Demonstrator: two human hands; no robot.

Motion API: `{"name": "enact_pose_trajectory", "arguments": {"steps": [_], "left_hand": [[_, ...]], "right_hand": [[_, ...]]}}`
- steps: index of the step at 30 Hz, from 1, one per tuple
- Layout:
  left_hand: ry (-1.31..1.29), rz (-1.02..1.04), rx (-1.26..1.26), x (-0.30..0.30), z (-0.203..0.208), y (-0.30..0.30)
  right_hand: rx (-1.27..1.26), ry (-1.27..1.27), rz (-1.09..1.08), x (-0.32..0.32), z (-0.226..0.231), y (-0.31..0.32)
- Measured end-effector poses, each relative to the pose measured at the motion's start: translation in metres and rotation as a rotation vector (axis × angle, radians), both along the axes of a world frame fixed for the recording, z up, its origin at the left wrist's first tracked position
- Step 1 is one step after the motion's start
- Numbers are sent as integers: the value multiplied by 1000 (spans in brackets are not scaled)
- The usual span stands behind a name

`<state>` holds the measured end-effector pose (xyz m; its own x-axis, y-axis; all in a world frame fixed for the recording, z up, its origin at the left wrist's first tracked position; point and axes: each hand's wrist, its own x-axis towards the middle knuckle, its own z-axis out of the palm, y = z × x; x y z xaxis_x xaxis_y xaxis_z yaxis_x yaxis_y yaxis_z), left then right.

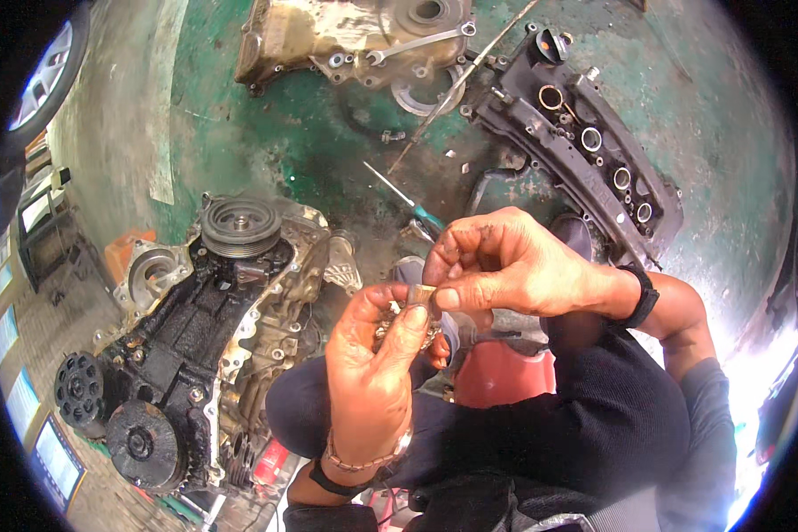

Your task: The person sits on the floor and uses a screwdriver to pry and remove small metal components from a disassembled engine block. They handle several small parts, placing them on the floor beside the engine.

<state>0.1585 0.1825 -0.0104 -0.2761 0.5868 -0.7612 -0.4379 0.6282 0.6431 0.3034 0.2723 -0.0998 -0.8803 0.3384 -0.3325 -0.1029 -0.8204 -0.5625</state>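
As a grimy engine (182, 341) sits on the floor, the left hand (370, 350) and right hand (519, 270) both pinch a small piece (424, 290) to its right; likely light, stiff, perhaps slippery, it is best held by its ends.

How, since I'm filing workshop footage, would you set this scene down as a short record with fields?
Left hand: thumb and finger pinching a small piece, its kind unclear
Right hand: thumb and finger on the same piece
Left side: grimy engine with a ribbed pulley
Upper right: black valve cover, four round openings in a row
Top: metal casting, combination wrench lying on it
Beyond the hands: screwdriver, teal handle
Floor: green, stained
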Motion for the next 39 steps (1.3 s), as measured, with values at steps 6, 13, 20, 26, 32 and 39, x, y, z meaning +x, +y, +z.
{"name": "enact_pose_trajectory", "arguments": {"steps": [6,13,20,26,32,39], "left_hand": [[-28,32,-4,-1,0,2],[-30,8,-52,0,1,5],[-31,24,-94,-1,1,7],[-107,10,-123,-2,-1,7],[-146,-17,-117,-2,-1,6],[-189,-58,-109,-1,-1,4]], "right_hand": [[-41,106,36,-2,-7,-2],[-79,126,32,-1,-14,-6],[-23,207,-40,0,-14,-8],[196,147,-74,-5,-16,-9],[73,70,-30,-3,-14,-7],[56,-18,16,-1,-11,-4]]}}
